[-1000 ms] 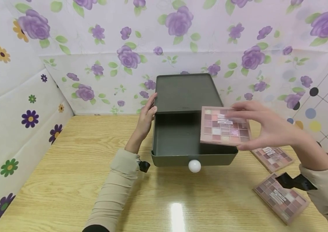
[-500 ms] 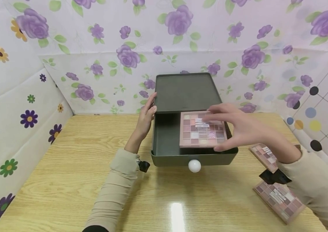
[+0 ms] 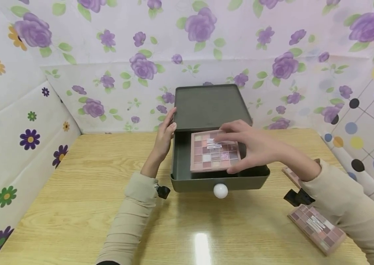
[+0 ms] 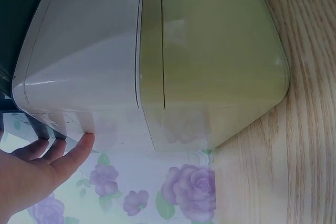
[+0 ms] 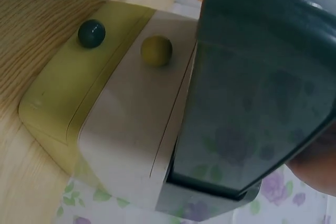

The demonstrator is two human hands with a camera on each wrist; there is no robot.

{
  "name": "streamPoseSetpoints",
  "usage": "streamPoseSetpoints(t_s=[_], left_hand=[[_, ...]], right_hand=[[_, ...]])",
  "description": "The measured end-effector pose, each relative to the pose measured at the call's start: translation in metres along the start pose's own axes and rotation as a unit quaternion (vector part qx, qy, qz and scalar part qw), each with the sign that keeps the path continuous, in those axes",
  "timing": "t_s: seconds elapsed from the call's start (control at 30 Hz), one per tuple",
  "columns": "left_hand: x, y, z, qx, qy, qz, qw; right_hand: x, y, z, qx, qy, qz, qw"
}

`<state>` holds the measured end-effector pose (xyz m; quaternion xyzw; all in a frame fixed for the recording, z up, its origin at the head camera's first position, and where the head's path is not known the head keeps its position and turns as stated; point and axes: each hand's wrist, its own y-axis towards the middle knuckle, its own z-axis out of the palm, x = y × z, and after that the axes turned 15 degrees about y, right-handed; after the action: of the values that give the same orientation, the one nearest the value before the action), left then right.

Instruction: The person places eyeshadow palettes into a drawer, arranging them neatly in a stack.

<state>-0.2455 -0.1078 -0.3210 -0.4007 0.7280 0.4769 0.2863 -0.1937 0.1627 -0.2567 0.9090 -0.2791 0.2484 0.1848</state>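
1. The right hand point(image 3: 253, 149) is pinching a palette point(image 3: 214, 151), thumb under the near right corner and fingers spread over the top, holding it over the open drawer point(image 3: 220, 179).
2. The palette is lying nearly flat, tilted a little, with its long axis running left to right across the drawer; whether it is touching the drawer floor cannot be told.
3. The left hand point(image 3: 165, 137) is resting with straight fingers against the left side of the box point(image 3: 208, 106), just behind the drawer's left wall, gripping nothing.
4. In the left wrist view, the fingertips point(image 4: 84, 142) are touching the box's rear corner.
5. The right hand is sitting directly over the drawer, so it is far nearer the palette; the left hand is staying outside the drawer wall.
6. Room inside the drawer: a dark strip is showing left of the palette, a wider gap right of it under the wrist, and a narrow band in front, toward the white knob point(image 3: 220, 190).
7. The palette's back edge is sitting just at the box's front lip, so there is little slack behind.
8. Right of the drawer, 2 more palettes are lying on the table point(image 3: 74, 206): 1 near point(image 3: 316, 228) the front edge, 1 mostly hidden point(image 3: 289, 173) behind the right sleeve.
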Motion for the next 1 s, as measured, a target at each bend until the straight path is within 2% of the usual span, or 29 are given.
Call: streamPoseSetpoints(t_s=[0.27,0.47,0.7,1.0], left_hand=[[-0.001,-0.001,0.000,-0.005,0.005,-0.002,1.0000],[-0.002,-0.001,0.001,-0.010,0.000,0.002,0.9999],[-0.003,-0.001,0.001,-0.008,-0.007,0.003,0.9999],[-0.001,-0.001,0.001,-0.010,-0.012,0.006,0.9999]], right_hand=[[0.001,0.013,0.014,0.023,-0.014,-0.028,0.999],[0.000,0.022,0.028,0.025,-0.029,-0.050,0.998],[0.003,0.028,0.037,0.047,-0.020,-0.030,0.998],[0.005,0.023,0.034,0.110,0.040,0.009,0.993]])
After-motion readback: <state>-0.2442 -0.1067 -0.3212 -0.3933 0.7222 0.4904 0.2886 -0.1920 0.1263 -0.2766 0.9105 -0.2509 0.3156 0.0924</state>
